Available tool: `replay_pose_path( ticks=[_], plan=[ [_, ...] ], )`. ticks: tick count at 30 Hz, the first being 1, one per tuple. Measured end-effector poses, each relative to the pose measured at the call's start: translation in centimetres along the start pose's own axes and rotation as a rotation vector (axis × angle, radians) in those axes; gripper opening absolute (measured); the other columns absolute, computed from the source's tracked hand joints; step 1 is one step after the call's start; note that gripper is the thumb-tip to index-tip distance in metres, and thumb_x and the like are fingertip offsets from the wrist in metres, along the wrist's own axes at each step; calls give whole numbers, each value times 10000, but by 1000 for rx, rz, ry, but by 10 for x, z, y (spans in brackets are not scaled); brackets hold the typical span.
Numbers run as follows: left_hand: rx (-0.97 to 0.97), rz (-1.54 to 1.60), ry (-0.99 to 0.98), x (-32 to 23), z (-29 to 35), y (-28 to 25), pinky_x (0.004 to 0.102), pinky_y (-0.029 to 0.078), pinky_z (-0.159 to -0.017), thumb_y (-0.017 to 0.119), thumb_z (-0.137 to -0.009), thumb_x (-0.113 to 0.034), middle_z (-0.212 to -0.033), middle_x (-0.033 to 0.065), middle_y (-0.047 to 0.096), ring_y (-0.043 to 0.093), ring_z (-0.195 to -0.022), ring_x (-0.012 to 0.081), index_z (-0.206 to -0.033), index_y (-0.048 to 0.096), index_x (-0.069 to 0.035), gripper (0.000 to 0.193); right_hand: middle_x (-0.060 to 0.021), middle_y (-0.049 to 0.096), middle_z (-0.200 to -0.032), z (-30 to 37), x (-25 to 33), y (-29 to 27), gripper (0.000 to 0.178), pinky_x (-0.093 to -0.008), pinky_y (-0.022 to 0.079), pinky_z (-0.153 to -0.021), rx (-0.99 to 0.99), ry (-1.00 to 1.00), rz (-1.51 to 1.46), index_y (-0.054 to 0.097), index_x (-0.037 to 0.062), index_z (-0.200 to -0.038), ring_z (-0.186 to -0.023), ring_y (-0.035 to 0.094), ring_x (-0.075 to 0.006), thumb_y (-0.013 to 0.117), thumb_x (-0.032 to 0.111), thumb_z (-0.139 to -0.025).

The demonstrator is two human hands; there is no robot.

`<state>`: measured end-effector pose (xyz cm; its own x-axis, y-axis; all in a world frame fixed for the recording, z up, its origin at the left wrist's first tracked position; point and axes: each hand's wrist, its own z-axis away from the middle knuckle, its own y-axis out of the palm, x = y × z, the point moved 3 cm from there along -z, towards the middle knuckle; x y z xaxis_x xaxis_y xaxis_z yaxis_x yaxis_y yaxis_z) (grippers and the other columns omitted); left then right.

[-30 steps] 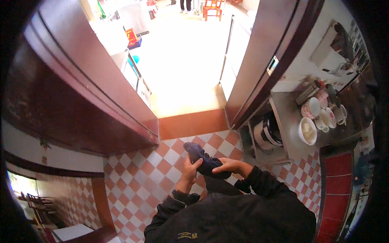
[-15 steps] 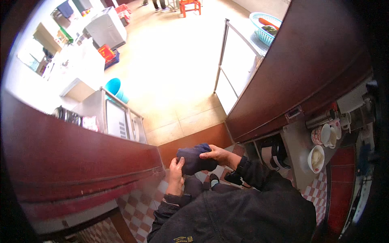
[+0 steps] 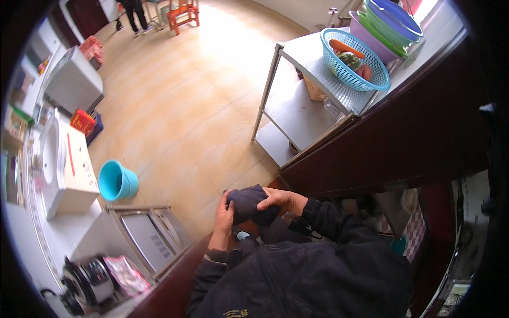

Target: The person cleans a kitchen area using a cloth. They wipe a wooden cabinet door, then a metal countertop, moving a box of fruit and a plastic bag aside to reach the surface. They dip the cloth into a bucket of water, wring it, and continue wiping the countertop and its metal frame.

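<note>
A bundled dark navy cloth point(image 3: 246, 203) is held in front of my body, folded or crumpled into a rounded lump. My left hand point(image 3: 225, 213) grips its left side, thumb lying on the near face. On the other side my right hand point(image 3: 280, 200) is closed on the cloth, with the thumb pressed over the top. The fingers behind the bundle are mostly hidden. Whether it is a rag or a garment cannot be made out.
On the right, a metal rack point(image 3: 297, 100) carries a blue basket point(image 3: 380, 79) with a carrot and other vegetables. A blue bucket point(image 3: 119, 180) stands on the tiled floor. At lower left are a steel cabinet point(image 3: 119, 222) and a pressure-cooker-like appliance point(image 3: 87, 281). A person point(image 3: 135, 16) stands far off.
I have moved forward into the doorway, and the view shows more of the room beyond. Both hands keep hold of the cloth, which looks slightly more bunched.
</note>
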<state>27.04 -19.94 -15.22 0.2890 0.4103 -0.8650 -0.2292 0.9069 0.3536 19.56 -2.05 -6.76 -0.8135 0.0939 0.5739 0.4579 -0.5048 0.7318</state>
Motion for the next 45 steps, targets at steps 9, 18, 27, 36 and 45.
replay_pose_path(
  ticks=[9, 18, 27, 36, 45],
  plan=[
    [148, -365, -91, -77, -166, 33, 303, 446, -962, 610, -974, -290, -1205, 76, 604, 570, -1089, 180, -1316, 534, -25, 439, -117, 633, -1221, -60, 85, -103, 612, -352, 493, -955, -173, -190, -274, 525, 24, -1324, -1098, 615, -242, 785, 161, -787],
    [413, -787, 208, -141, -338, 113, 386, 480, -943, 700, -851, -196, -1230, 190, 590, 576, -1142, 308, -1308, 520, -23, 521, -122, 670, -1159, -49, 142, -208, 416, -385, 522, -926, -461, -530, -609, 575, 9, -1276, -1029, 659, -268, 616, 269, -953],
    [666, -885, 533, -136, -468, 222, 429, 401, -1040, 767, -719, -39, -1325, 191, 519, 484, -1243, 375, -1360, 440, -28, 719, -102, 663, -1152, -47, 164, -322, 392, -396, 519, -921, -1234, -930, -558, 585, -8, -1226, -1008, 660, -251, 656, 245, -935],
    [686, -506, 451, -105, -501, 259, 424, 478, -667, 684, -672, -7, -776, 165, 624, 610, -768, 387, -757, 576, -39, 141, -116, 517, -1371, -153, 136, -447, 403, -375, 422, -984, -1536, -661, 613, 598, 104, -1249, -1146, 498, -317, 636, 303, -901],
    [645, -558, 464, -103, -498, 261, 402, 417, -701, 691, -705, -73, -701, 113, 519, 544, -736, 325, -730, 497, -63, 196, -201, 379, -1491, -119, 180, -507, 428, -466, 427, -947, -1672, 224, 1524, 618, 24, -1206, -1083, 504, -457, 636, 299, -878]
  ],
)
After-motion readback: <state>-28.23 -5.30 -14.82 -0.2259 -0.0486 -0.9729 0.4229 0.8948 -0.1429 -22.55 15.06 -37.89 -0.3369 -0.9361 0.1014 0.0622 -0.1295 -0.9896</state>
